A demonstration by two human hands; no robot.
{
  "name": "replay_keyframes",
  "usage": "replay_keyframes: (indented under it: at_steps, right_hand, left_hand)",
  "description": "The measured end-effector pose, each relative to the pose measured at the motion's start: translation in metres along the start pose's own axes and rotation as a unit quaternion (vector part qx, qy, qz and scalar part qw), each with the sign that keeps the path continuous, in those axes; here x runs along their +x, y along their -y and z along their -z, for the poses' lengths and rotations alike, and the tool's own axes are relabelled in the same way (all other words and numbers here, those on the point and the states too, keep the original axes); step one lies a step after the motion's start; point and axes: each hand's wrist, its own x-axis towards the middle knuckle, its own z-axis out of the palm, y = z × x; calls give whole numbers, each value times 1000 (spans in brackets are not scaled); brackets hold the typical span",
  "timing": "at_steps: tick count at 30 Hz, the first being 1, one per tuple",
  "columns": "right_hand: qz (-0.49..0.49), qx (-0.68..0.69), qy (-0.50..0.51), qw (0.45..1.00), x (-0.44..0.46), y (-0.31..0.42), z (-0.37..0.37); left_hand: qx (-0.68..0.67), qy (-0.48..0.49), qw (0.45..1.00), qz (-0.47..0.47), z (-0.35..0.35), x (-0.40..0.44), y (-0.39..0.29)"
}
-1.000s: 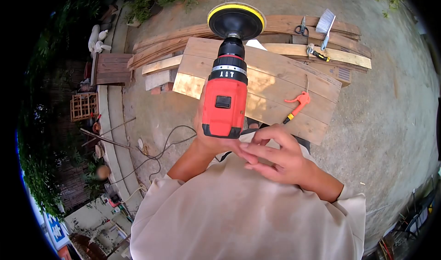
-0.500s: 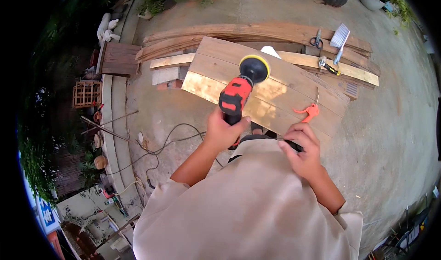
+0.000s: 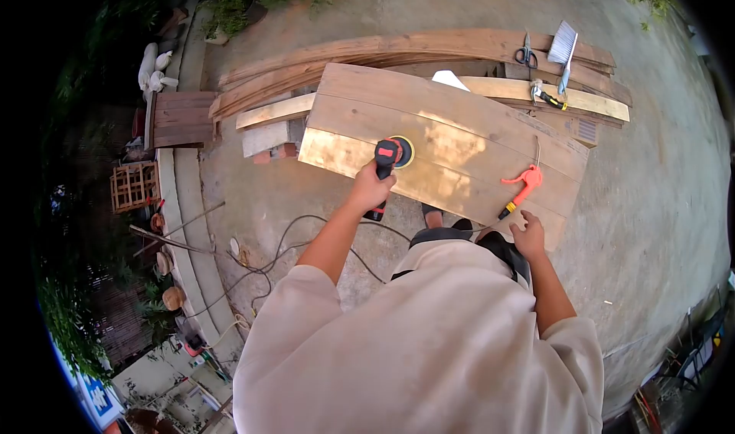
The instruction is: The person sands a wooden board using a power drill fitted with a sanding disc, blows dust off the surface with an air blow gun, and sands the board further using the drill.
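Concrete ground (image 3: 651,196) surrounds a wooden panel (image 3: 498,127) in front of the person. Nearest, the right hand (image 3: 528,239) is empty, its fingers loosely bent, just beside the orange air gun (image 3: 527,185) on the panel. The left hand (image 3: 371,189) grips the red and black drill (image 3: 387,154) by its handle; its round pad (image 3: 405,152) is ahead of that hand, over the panel's left part. Whether it touches is unclear. Farther off, scissors (image 3: 526,55) and a brush (image 3: 563,45) rest on long planks (image 3: 367,47).
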Motion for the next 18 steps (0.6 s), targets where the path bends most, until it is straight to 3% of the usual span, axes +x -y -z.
replay_keyframes:
  at_steps: [4,7,8,11,14,17,18]
  right_hand:
    - [29,-71,24,997,9,32,-13]
    - [12,-58,38,998,11,43,-10]
    - [-4,-51,33,998,11,40,-10]
    - [-43,-42,26,998,13,19,-9]
    - [-72,-50,30,996,15,-3,-8]
    - [-80,-29,38,996,21,-17,-10]
    - [-74,-20,41,996,24,-23,-9]
  left_hand:
    - [88,-11,996,-20,-15,25,-3]
    - [110,-37,993,-8,6,38,-7]
    - [81,-34,995,40,16,39,-12]
    - [116,-96,988,20,41,62,15]
    - [67,-66,992,79,51,50,-21]
    - [31,32,993,113,53,47,-23]
    - [49,30,995,87,53,48,-19]
